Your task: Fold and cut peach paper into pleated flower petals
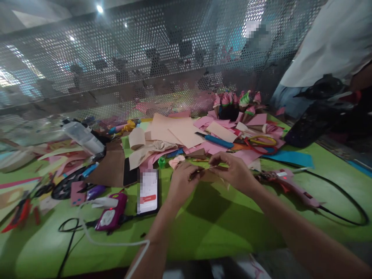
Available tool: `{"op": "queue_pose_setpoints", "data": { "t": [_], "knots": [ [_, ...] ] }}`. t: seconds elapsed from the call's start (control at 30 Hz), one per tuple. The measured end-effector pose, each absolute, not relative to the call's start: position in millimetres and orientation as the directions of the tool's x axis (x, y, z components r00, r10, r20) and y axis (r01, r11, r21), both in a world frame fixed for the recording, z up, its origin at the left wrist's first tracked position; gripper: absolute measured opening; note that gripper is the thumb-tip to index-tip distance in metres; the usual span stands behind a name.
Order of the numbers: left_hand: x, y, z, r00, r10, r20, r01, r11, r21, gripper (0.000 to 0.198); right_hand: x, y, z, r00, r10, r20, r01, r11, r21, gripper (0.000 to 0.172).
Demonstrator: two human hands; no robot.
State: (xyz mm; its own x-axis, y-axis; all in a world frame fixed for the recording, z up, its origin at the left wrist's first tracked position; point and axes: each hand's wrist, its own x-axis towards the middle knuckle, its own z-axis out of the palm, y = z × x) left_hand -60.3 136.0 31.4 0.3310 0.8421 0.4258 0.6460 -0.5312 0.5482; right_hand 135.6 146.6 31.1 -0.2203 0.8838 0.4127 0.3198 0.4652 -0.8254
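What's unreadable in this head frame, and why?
All head view:
- Tan piece between left hand and right hand: full shape; fingers cover it, blur.
- Phone: screen text; too small, partly pixelated.
- Person in white top: cut off by top and right edges.
- Shapes behind perforated panel: panel screens them, blurred.

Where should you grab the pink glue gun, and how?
Probably by its pink handle, with the right hand coming from the near side. The glue gun lies with that handle slanting nearer and rightward, towards the black cord, while the narrow front end points left and might be hot.
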Motion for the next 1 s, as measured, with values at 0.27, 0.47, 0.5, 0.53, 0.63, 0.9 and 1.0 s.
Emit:
{"op": "queue_pose_setpoints", "data": {
  "t": [0.27, 0.47, 0.5, 0.53, 0.63, 0.9, 1.0],
  "knots": [
    [-56.7, 134.1, 28.6, 0.281, 0.845, 0.455, 0.596, -0.526, 0.607, 0.012, 136.4, 148.6, 30.5, -0.288, 0.872, 0.395, 0.458, 0.488, -0.743, 0.016],
    [-56.7, 135.1, 28.7, 0.309, 0.850, 0.426, 0.607, -0.521, 0.600, 0.009, 137.5, 151.0, 26.3, -0.309, 0.878, 0.365, 0.550, 0.479, -0.684, 0.020],
    [-56.1, 135.0, 28.7, 0.314, 0.852, 0.418, 0.602, -0.520, 0.606, 0.008, 137.2, 150.8, 26.1, -0.313, 0.879, 0.360, 0.551, 0.476, -0.685, 0.020],
    [-55.6, 134.9, 28.6, 0.314, 0.853, 0.416, 0.595, -0.519, 0.614, 0.008, 137.0, 150.4, 26.4, -0.317, 0.882, 0.349, 0.548, 0.471, -0.692, 0.019],
    [-55.0, 134.6, 28.2, 0.286, 0.857, 0.428, 0.565, -0.512, 0.648, 0.009, 137.6, 149.8, 29.3, -0.320, 0.889, 0.328, 0.511, 0.454, -0.730, 0.011],
    [-57.3, 137.4, 24.9, 0.234, 0.904, 0.358, 0.486, -0.427, 0.762, 0.011, 138.5, 151.2, 34.0, -0.312, 0.904, 0.293, 0.379, 0.401, -0.834, 0.018],
    [-56.8, 137.9, 23.8, 0.187, 0.920, 0.346, 0.451, -0.393, 0.802, 0.016, 139.8, 151.2, 33.4, -0.306, 0.875, 0.375, 0.374, 0.472, -0.798, 0.021]
  ]
}}
